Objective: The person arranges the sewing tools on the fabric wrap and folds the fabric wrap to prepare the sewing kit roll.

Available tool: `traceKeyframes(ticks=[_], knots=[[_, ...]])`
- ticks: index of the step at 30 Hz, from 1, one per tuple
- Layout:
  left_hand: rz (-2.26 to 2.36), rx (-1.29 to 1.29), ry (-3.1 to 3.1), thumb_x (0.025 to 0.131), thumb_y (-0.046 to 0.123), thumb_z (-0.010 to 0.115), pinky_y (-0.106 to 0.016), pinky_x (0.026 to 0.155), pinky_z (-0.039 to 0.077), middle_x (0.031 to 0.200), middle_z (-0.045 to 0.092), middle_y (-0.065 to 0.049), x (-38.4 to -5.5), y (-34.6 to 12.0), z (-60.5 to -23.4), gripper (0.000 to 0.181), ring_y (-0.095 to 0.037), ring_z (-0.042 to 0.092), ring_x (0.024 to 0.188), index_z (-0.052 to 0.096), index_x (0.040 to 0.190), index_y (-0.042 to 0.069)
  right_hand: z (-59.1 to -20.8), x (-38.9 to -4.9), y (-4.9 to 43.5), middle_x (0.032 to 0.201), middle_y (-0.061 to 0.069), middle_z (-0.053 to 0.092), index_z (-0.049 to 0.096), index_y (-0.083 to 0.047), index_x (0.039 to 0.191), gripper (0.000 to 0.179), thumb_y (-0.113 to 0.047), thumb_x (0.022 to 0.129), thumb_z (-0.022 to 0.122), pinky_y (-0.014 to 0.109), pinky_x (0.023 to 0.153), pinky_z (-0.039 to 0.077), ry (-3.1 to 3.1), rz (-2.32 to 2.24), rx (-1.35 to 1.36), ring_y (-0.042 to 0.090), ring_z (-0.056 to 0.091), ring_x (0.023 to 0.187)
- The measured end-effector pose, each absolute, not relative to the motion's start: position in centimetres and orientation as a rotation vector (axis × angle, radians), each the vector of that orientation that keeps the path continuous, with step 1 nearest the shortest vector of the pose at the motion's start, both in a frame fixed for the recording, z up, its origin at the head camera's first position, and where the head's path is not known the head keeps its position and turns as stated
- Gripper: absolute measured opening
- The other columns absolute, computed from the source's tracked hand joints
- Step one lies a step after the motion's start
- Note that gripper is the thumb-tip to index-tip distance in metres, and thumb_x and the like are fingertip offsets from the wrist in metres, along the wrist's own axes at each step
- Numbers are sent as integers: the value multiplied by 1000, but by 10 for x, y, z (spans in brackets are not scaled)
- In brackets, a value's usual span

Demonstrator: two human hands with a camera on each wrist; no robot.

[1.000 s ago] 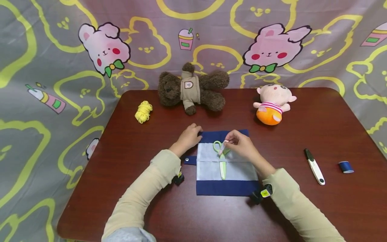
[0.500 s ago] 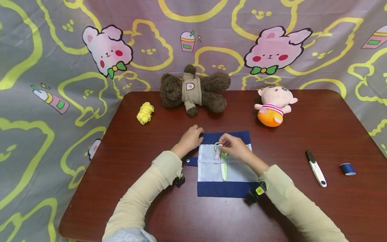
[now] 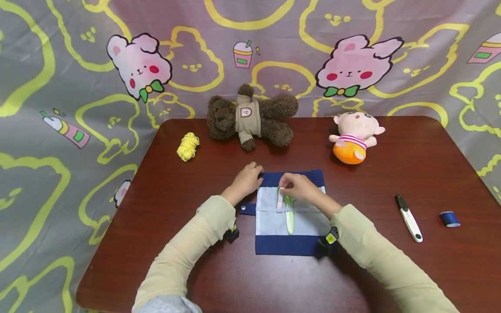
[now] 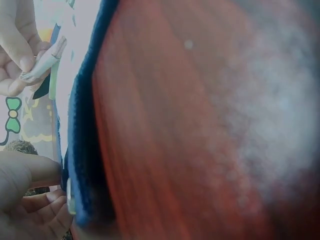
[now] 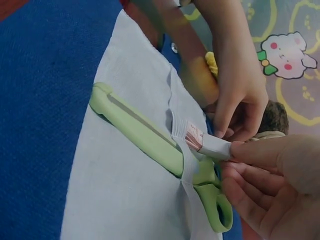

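Observation:
A navy and light-grey cloth pouch [image 3: 293, 245] lies spread flat mid-table, its snap strap [image 3: 248, 209] sticking out to the left. Under its stitched band [image 5: 188, 167] lie green-handled scissors [image 5: 145, 135] in a green sheath, handles toward the far side. My right hand [image 3: 299, 187] pinches a small white packet [image 5: 216, 147] between thumb and fingers, left of the scissors handles. The packet's printed, brown-striped end is right at the band's edge. At the pouch's far left corner, my left hand [image 3: 246, 180] pinches the cloth edge with thumb and fingers.
A white craft knife-like tool with a black tip [image 3: 409, 218] and a blue thread spool [image 3: 450, 219] lie to the right. Along the back are yellow yarn [image 3: 188, 146], a brown teddy bear [image 3: 250, 117] and a pink-and-orange plush doll [image 3: 351, 139]. A patterned curtain hangs behind.
My right hand has moved left and slightly lower with the packet, which has turned from slanted to nearly upright beside the scissors. My left hand stays at the pouch's corner.

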State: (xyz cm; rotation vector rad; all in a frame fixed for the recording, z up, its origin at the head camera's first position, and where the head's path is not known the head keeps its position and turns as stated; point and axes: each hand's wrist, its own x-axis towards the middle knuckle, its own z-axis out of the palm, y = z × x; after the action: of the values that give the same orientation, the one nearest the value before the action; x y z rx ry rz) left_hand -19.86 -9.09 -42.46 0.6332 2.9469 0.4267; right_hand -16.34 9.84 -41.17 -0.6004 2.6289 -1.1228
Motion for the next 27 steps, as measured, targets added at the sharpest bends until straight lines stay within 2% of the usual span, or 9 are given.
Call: traceKeyframes(ticks=[9,27], knots=[[428,624,2946,87,17,58,-33,80,45,102,52,-9,-199,-90,-425,23,-23,51,95,60,108,7,-414,-167,95,75,2,58,59,-7,81,8,-9,79,67,27,64,44,2607,-1039,-574,13,53,71],[419,649,2966,86,16,59,-34,80,44,100,53,-8,-198,-91,-425,22,-23,51,95,61,106,7,-417,-157,92,70,-2,57,61,-8,73,8,-6,75,69,24,61,42,2681,-960,-758,9,51,65]])
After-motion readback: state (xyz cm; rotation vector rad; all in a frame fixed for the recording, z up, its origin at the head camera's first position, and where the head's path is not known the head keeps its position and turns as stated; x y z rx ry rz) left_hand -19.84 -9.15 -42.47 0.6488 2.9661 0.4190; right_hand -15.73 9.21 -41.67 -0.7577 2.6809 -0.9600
